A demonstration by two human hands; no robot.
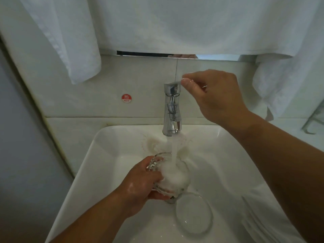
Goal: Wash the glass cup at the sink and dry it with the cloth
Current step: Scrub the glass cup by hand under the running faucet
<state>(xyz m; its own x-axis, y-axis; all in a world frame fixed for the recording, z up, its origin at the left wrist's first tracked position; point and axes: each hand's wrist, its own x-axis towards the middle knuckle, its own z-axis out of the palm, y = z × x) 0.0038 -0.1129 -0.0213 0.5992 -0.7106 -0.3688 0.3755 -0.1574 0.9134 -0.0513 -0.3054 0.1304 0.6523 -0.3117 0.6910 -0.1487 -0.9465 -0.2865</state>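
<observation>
Rinse step: left hand (142, 179) grips glass cup (172, 176) under flow, toward sink's (112, 155) back edge; right hand (217, 97) pinches tap lever (172, 84). Next, I'd judge: water off w/ that pinch, then cloth (70, 41).

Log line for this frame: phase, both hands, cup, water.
phase: rinse | left hand: grips glass cup under water stream in sink | right hand: pinches faucet lever | drying: not started

1 head-worn wide-angle view, close above the sink (98, 155), forward and down, corners seemingly blurred.
</observation>
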